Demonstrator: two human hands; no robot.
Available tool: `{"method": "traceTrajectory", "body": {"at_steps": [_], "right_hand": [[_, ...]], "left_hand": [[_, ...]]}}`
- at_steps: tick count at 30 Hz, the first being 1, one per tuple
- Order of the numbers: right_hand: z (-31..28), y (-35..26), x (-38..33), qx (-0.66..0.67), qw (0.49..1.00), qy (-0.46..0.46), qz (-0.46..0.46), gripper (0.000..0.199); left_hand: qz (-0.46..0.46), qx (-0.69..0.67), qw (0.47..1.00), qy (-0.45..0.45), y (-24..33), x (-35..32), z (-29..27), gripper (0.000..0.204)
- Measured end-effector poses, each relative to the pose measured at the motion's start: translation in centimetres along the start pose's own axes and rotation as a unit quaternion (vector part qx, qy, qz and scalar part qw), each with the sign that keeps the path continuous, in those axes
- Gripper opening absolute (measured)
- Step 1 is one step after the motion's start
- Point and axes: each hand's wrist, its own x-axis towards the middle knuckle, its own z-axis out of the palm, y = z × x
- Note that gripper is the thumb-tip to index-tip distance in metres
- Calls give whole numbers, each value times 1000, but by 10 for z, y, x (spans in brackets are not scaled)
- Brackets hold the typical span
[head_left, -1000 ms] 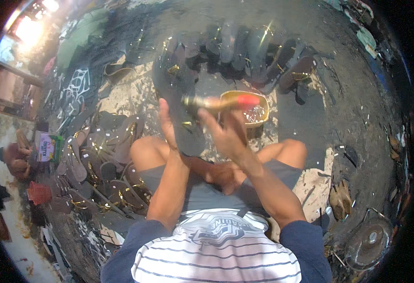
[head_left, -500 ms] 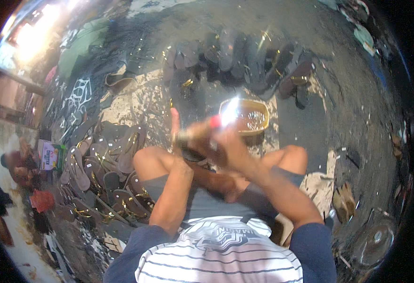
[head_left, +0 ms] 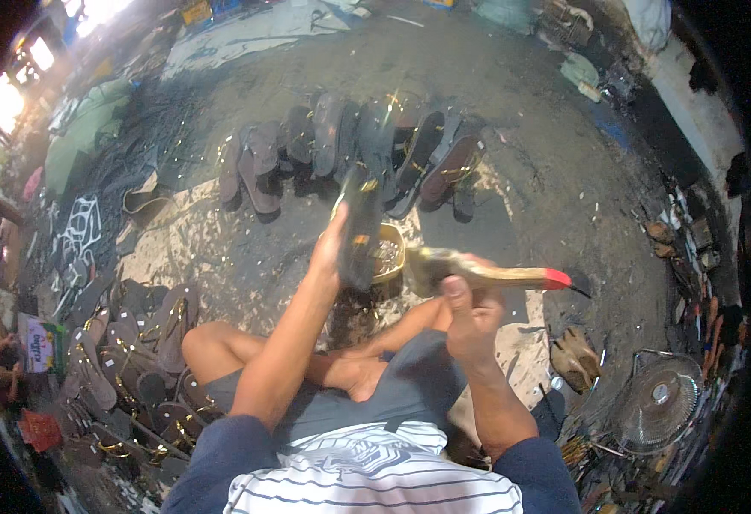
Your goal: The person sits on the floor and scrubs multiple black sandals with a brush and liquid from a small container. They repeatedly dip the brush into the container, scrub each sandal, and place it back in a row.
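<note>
Left hand (head_left: 331,248) grip holds a dark sandal sole (head_left: 360,227); right hand (head_left: 470,313) clasps a red-tipped wooden brush (head_left: 495,276).

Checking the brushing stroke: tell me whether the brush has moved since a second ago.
Yes. The brush in the right hand has swung rightward, off the yellow bowl; its red tip now points right, past the bowl.

Left hand (head_left: 331,248) around a dark sandal (head_left: 360,231), right hand (head_left: 470,313) gripping a brush (head_left: 487,272) beside it.

Dark sandal sole (head_left: 360,227) upright; red-tipped brush (head_left: 495,276) horizontal beside it.
</note>
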Motion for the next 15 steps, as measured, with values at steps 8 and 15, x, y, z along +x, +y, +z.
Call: {"method": "traceTrajectory", "body": {"at_steps": [8,15], "right_hand": [[-16,7,16,-50,994,101,3,33],[-70,57,21,-174,967,145,119,35]], "left_hand": [[138,197,970,38,100,60,11,68],[253,461,783,332,226,-94,-189,40]]}}
